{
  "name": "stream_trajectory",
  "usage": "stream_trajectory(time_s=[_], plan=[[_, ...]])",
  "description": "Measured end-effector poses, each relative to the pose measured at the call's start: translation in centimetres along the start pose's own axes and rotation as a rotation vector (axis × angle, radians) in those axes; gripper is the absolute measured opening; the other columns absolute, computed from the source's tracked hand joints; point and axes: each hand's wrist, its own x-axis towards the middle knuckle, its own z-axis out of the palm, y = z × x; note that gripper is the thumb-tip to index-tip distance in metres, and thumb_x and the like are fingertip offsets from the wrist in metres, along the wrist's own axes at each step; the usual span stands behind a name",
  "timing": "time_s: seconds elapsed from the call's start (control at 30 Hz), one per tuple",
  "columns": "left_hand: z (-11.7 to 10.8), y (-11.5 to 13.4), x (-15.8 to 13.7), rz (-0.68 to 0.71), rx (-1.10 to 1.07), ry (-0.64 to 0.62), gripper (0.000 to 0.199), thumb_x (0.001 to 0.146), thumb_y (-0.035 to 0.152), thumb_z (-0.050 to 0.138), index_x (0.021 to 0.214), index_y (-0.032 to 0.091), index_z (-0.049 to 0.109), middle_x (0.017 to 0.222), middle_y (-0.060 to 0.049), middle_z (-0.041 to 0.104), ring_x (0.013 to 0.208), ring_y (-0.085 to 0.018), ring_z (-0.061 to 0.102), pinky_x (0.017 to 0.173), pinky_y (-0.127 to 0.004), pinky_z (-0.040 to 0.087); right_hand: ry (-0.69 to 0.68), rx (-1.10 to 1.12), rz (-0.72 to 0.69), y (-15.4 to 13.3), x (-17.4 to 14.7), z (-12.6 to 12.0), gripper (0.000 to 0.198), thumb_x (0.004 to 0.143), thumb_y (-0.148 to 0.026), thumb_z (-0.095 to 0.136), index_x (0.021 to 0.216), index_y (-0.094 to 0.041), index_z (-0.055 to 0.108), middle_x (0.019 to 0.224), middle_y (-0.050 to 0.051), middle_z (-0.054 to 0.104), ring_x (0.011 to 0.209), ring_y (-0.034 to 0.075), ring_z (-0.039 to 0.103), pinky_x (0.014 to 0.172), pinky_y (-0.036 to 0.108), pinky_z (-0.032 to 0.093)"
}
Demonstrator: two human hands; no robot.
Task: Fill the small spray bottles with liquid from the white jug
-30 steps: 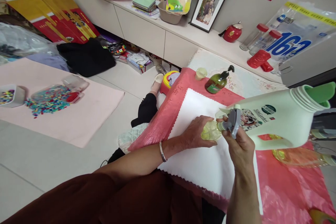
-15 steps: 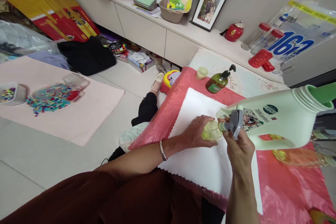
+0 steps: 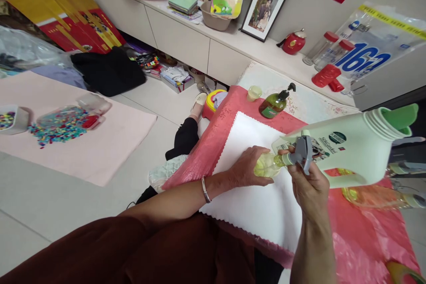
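My left hand [image 3: 246, 167] is wrapped round a small clear bottle [image 3: 266, 165] with pale yellow liquid, tilted over a white scalloped mat [image 3: 253, 204]. The fingers of my right hand [image 3: 309, 184] grip a grey trigger spray head [image 3: 302, 153] at the bottle's neck. Whether the head is still seated on the neck I cannot tell. Just behind my right hand is a big pale green jug [image 3: 359, 142] with a green spout piece in its mouth. An amber pump bottle [image 3: 273, 105] and a small cup [image 3: 254, 93] stand beyond the mat.
Red plastic sheeting [image 3: 362, 235] covers the table under the mat. A clear bottle of yellowish liquid [image 3: 376, 197] lies at the right. To the left, a pink board [image 3: 109, 151] bears colourful small pieces. A low cabinet [image 3: 183, 44] with picture frames runs along the wall.
My right hand and the spray head have shifted slightly right, away from the bottle, and more of the neck shows. My left hand keeps its hold on the bottle. The view has moved slightly.
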Motion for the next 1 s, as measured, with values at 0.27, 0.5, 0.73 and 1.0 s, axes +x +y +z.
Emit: stream_trajectory(time_s=[0.27, 0.5, 0.73, 1.0], plan=[[-0.2, 0.2, 0.0, 0.005, -0.007, -0.010, 0.091, 0.061, 0.049, 0.090, 0.137, 0.022, 0.047, 0.132, -0.013, 0.060, 0.118, -0.036, 0.060, 0.108, -0.055, 0.046, 0.031, 0.025, -0.111, -1.6, 0.1, 0.5, 0.024, 0.095, -0.032, 0.076, 0.118, -0.025, 0.074, 0.119, 0.008, 0.067, 0.119, 0.028, 0.062, 0.105, 0.045, 0.051], [0.0, 0.1, 0.1, -0.030, 0.018, -0.012, 0.093, 0.060, 0.049, 0.092, 0.137, 0.024, 0.049, 0.131, -0.012, 0.060, 0.120, -0.036, 0.059, 0.108, -0.056, 0.047, -0.045, 0.009, -0.042, -0.9, -0.6, 0.5, 0.024, 0.098, -0.030, 0.074, 0.122, -0.032, 0.073, 0.134, 0.004, 0.061, 0.123, 0.022, 0.060, 0.104, 0.032, 0.051], [-0.2, 0.3, 0.1, -0.031, 0.013, -0.022, 0.092, 0.060, 0.049, 0.091, 0.137, 0.024, 0.048, 0.130, -0.013, 0.061, 0.119, -0.037, 0.059, 0.107, -0.056, 0.047, -0.076, -0.017, -0.032, -1.0, -0.4, 0.5, 0.021, 0.100, -0.031, 0.072, 0.121, -0.033, 0.074, 0.132, 0.003, 0.062, 0.125, 0.021, 0.060, 0.106, 0.030, 0.049], [-0.3, 0.4, 0.1, -0.015, 0.006, -0.023, 0.091, 0.061, 0.050, 0.090, 0.136, 0.022, 0.048, 0.131, -0.014, 0.061, 0.118, -0.037, 0.060, 0.107, -0.056, 0.046, -0.053, -0.037, 0.022, -0.6, -0.5, 0.1, 0.026, 0.096, -0.037, 0.075, 0.122, -0.029, 0.074, 0.131, 0.006, 0.062, 0.125, 0.027, 0.059, 0.109, 0.043, 0.048]])
